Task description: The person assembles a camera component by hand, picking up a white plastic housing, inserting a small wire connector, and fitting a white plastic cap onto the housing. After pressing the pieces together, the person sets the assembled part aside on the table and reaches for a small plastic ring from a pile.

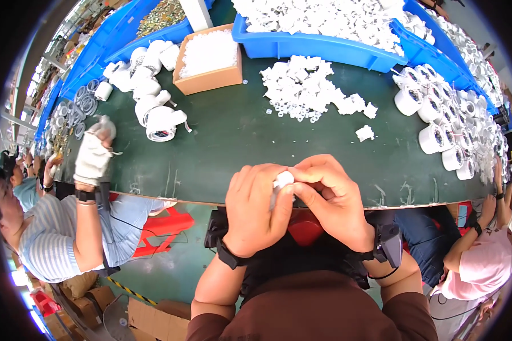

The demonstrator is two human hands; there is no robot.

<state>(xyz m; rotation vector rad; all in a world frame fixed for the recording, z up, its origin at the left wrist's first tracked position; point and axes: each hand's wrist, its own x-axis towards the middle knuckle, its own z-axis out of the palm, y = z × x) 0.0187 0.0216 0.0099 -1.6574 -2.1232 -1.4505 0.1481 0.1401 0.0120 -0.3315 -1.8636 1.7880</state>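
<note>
On the green surface (210, 165), a white housing's (164, 118) dark end is indistinct. Left fingers (280, 209) and right fingers (312, 197) pinch a half-hidden white piece (284, 179).

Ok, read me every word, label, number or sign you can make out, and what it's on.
None readable.
Small white piece being held: no lettering visible.
White round housing left of centre: dark face, detail too small to read.
Cardboard box, front side: no print visible.
</note>
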